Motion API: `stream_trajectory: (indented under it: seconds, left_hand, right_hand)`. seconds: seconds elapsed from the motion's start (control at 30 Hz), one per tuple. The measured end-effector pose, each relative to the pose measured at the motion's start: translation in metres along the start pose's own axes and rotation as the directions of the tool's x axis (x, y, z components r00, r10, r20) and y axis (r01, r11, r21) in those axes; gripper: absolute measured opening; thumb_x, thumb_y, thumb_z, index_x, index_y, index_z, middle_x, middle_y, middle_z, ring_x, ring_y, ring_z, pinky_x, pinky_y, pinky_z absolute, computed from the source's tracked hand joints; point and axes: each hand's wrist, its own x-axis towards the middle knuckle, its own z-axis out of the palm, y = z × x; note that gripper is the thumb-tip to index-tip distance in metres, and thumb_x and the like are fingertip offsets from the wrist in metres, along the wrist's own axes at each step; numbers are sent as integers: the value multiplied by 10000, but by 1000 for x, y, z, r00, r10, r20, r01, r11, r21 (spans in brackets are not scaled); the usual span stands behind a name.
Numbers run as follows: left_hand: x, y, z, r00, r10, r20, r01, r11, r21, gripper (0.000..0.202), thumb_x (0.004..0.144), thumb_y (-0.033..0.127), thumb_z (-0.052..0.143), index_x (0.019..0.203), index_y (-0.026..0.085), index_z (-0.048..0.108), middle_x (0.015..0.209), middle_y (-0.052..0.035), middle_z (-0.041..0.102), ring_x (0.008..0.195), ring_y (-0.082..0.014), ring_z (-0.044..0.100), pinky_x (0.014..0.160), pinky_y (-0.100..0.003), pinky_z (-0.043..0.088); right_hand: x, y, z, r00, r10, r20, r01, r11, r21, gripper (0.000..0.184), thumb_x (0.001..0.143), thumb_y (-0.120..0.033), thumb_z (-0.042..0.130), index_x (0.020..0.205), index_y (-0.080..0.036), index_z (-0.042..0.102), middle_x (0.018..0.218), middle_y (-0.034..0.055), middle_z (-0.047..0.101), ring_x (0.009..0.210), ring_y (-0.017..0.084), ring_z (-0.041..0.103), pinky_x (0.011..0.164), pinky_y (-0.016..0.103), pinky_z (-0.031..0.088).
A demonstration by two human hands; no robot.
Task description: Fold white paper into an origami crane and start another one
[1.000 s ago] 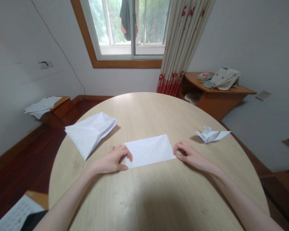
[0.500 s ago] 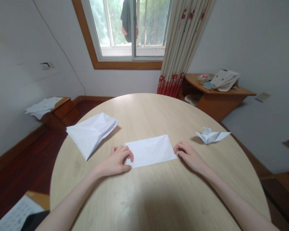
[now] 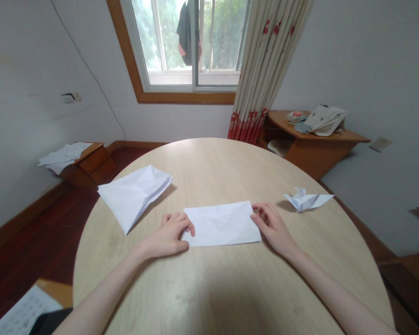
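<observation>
A white folded sheet of paper (image 3: 219,225) lies flat on the round table before me, long side across. My left hand (image 3: 169,235) bends its fingers over the paper's left end, and its thumb rests at the near left corner. At the opposite short edge, my right hand (image 3: 270,225) grips the paper between thumb and fingers. Part of those fingers is hidden behind the thumb. A folded paper bird (image 3: 307,201) stands beyond my right hand. Left of the paper, a stack of folded white paper (image 3: 134,195) lies with its layers slightly spread.
The round wooden table (image 3: 209,167) has a curved edge all round. Behind it are a window (image 3: 192,46), a curtain (image 3: 261,70) and a corner shelf (image 3: 317,128) with a cloth bag (image 3: 324,120). Papers (image 3: 64,156) cover a low cabinet (image 3: 91,163) at left.
The paper has turned slightly clockwise, its right end now nearer to me and its long edges more level. My right hand has shifted onto its right edge; the left hand has barely moved.
</observation>
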Motion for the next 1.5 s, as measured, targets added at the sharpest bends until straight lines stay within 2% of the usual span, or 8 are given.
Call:
stream_trajectory:
  seconds: [0.1,0.23,0.6,0.8,1.07,1.2,1.33,1.5]
  left_hand:
    - [2,0,5,998,-8,-59,8,1000,0,87,774,232,558,849,192,577,900,-11,553,912,-208,482,892,-386,280]
    - [5,-1,14,988,19,-153,-11,999,52,244,834,399,611,751,176,555,859,-13,572,863,-200,503,847,-379,281]
    - [8,-5,23,974,62,-218,-35,991,127,288,804,369,691,722,171,500,826,10,575,833,-187,525,803,-358,274]
    - [8,-3,24,967,81,-243,-46,989,143,238,820,350,666,749,178,519,844,4,578,848,-191,518,824,-366,286]
    - [10,-6,28,946,130,-297,-76,980,186,115,876,311,583,868,198,559,954,-25,589,947,-222,518,889,-406,307]
    - [8,-8,32,885,193,-424,-90,964,252,237,889,301,542,1112,221,536,1115,-78,562,1051,-258,500,923,-429,337]
    - [5,-3,34,763,331,-556,-151,926,345,379,908,265,512,1275,231,426,1195,-111,538,1109,-262,498,955,-413,367]
    - [2,8,34,640,514,-570,-194,827,528,570,918,223,499,1428,215,244,1303,-134,526,1256,-270,449,1050,-423,338]
  right_hand:
    - [0,-3,0,1000,1,1,-1,1000,26,387,877,-548,499,1029,-204,591,980,88,590,856,229,567,770,378,483]
    - [-1,-5,-2,998,-10,62,9,1000,22,417,912,-524,449,1137,-206,596,1120,116,594,1008,257,572,883,420,473]
    - [-3,-1,1,985,-133,107,141,987,-74,463,955,-457,394,1321,-210,533,1442,135,450,1311,283,412,1084,522,304]
    - [-4,-15,-7,984,-177,-1,177,983,50,332,850,-485,585,1032,-222,674,1130,116,664,1090,290,570,963,485,430]
    - [-12,-22,-3,918,-25,395,-45,985,167,376,842,-530,531,891,-183,666,846,72,714,735,245,651,661,363,539]
    - [-13,-23,1,894,-44,446,-16,991,131,367,854,-494,518,1001,-189,660,972,87,720,833,260,664,723,380,543]
    - [-14,-26,1,887,-122,446,109,993,55,321,880,-451,500,1013,-227,689,1103,80,703,987,285,650,871,435,512]
    - [-15,-30,1,867,-158,473,184,983,-8,399,907,-386,490,1279,-278,585,1308,53,604,1223,280,541,1029,471,431]
